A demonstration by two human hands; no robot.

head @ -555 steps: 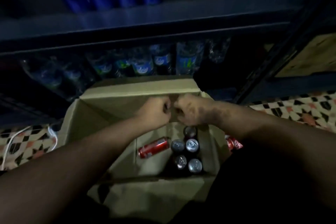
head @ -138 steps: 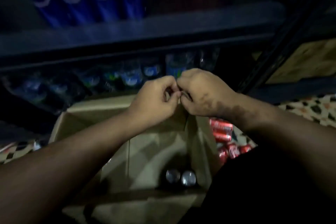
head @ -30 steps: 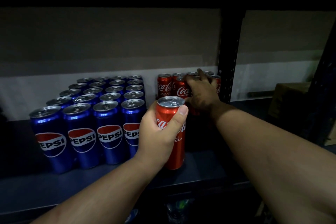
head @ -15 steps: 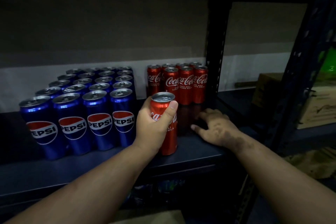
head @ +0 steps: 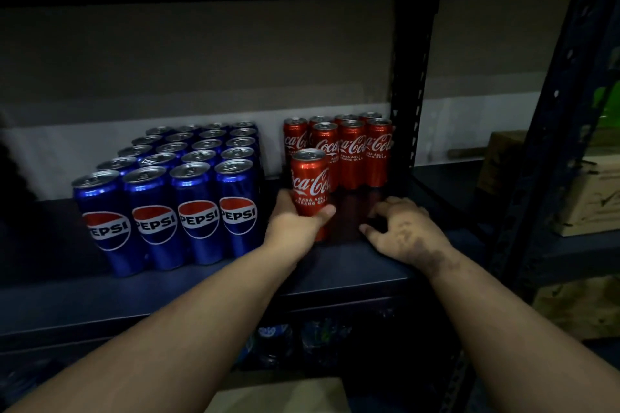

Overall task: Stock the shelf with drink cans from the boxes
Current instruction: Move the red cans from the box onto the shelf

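A: Nearest us, what's the risk?

B: The box (head: 278, 396) sits low at the near edge, under the shelf (head: 201, 282). Only its top shows, so I can't tell what's left in it.

A: And the hands?

B: The left hand (head: 295, 228) has its grip wrapped round the lower half of a red can (head: 310, 188), thumb on the right side. The can is upright; whether its base touches the shelf I can't tell, as the hand hides it. The right hand (head: 399, 231) is released, fingers loosely spread on the shelf just right of the can, holding nothing.

A: So what goes wrong?

B: Holding low leaves the top free to swing. I'd judge a push toward the far side could tip it into the red row (head: 352, 151) just behind, and slim cans standing close would topple together.

A: The blue ones?

B: The Pepsi block (head: 174, 191) stands just left. A drift leftward would knock its near right can. The post (head: 407, 84) on the far right limits room that way. Light is poor too, so gaps are easy to misjudge.
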